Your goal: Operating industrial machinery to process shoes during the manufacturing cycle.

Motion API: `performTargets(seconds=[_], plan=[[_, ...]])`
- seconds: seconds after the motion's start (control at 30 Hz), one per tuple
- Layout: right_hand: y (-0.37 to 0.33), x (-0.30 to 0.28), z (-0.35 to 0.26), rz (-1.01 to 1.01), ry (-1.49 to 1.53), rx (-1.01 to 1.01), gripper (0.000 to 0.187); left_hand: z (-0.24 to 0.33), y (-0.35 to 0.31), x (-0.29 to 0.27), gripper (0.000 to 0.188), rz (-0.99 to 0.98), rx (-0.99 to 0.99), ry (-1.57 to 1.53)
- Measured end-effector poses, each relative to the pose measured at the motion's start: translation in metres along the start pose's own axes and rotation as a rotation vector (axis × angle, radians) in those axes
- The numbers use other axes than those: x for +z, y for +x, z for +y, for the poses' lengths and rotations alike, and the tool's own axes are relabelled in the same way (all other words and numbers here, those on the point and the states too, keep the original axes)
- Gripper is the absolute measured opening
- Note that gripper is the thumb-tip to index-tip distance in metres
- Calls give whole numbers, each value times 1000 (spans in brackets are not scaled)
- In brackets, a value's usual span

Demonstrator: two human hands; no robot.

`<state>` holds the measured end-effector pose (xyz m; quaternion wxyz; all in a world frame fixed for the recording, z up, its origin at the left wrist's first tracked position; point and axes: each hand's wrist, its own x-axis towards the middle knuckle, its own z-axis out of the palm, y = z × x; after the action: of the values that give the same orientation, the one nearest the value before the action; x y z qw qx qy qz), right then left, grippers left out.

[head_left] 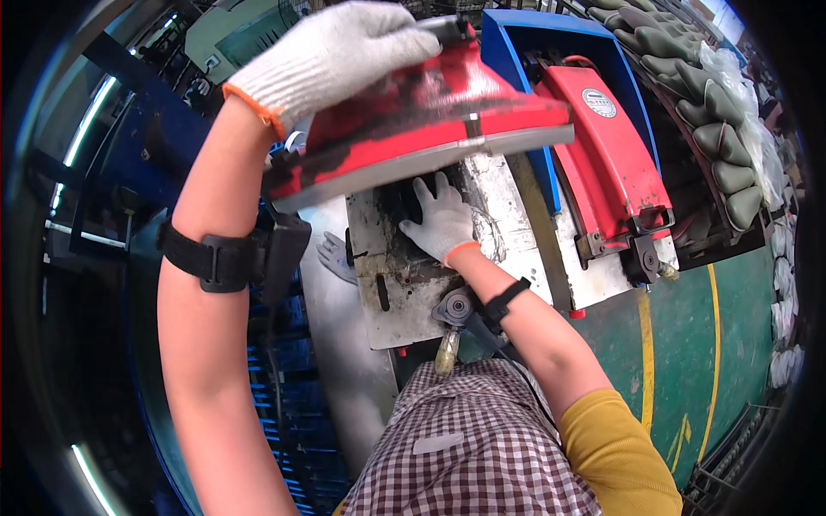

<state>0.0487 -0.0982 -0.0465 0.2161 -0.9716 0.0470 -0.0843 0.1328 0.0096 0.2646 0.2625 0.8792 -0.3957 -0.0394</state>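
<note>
Two gloved hands: left hand (331, 53) atop red lid (430, 120), right hand (440, 222) on grimy plate (387, 284).

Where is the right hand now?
In the head view, centre: the right hand lies on the grimy press plate, under the raised red lid.

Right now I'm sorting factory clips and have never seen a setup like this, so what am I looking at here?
This is one picture from a wide-angle camera worn on a worker's head, looking down, so straight edges bend near the rim. The worker wears white knit gloves. The left hand rests on top of a raised red hinged cover, holding it up. The right hand reaches beneath it, lying flat on a stained, grimy metal plate; whether it grips anything there cannot be told. To the right stands a second red cover, lying closed. Dark green moulded pieces sit in rows at upper right. Below is the worker's checked apron.
</note>
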Motion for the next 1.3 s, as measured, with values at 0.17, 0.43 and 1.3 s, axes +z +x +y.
performTargets(seconds=[0.17,0.43,1.3], plan=[[-76,-30,55,314,386,-66,54,10,-28,30,33,-273,-152,-239],[-250,-49,126,-270,844,175,15,-10,-79,148,25,-154,147,150],[-216,-66,180,-917,1724,712,47,-21,-125,264,31,-61,-14,398]])
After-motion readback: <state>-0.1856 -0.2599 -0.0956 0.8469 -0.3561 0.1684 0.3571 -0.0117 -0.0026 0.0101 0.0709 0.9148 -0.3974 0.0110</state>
